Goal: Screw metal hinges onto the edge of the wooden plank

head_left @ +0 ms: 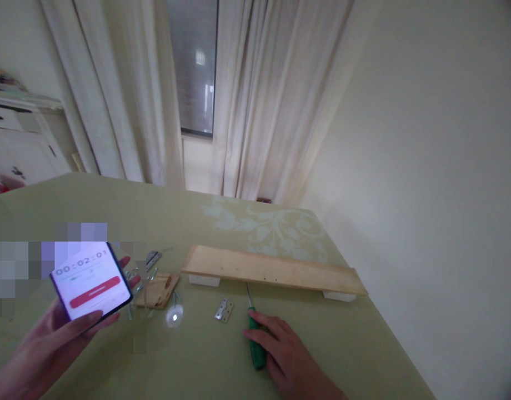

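Note:
My left hand (51,339) holds a smartphone (93,286) tilted up, fingers wrapped round its edges; its lit screen shows a timer and a red bar. My right hand (286,353) lies on the green handle of a screwdriver (255,344) on the green tabletop, fingers curled over it. The screwdriver's shaft points away toward a long wooden board (272,269) resting on two white blocks. A small metal hinge (224,309) lies just left of the shaft.
A small wooden piece (159,289), loose screws, another hinge (153,258) and a round shiny object (174,316) lie between the phone and the board. The table (205,361) stands against a wall on the right; curtains and a window are behind.

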Demonstrator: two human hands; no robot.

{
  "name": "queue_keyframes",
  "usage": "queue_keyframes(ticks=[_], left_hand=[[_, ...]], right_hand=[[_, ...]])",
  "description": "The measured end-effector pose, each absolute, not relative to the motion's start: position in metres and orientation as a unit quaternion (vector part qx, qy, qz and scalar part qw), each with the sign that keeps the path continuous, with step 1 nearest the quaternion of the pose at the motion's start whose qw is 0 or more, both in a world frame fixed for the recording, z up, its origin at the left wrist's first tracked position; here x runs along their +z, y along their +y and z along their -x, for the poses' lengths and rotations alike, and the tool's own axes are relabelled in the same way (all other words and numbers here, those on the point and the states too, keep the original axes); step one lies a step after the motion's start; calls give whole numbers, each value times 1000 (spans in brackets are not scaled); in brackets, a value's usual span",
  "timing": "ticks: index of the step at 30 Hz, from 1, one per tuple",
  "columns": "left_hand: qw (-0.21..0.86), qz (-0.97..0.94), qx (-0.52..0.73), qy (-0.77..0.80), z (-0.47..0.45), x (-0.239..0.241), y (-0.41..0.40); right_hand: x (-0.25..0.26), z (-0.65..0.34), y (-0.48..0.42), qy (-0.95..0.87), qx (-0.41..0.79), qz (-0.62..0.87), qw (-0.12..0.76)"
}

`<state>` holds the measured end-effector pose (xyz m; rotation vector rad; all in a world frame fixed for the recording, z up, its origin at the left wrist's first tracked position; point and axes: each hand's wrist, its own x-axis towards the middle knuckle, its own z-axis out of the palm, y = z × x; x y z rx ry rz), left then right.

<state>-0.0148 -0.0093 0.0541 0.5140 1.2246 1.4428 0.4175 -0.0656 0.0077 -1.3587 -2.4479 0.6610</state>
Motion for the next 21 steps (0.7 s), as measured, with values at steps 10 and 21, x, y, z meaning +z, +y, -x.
queue_keyframes(ticks=[10, 21], left_hand=[[520, -299, 591, 539, 24, 45, -7], [508, -282, 615, 533, 31, 37, -1]], right_hand=[[6, -417, -64, -841, 231, 472, 130], [-2, -421, -61, -845, 228, 463, 141]])
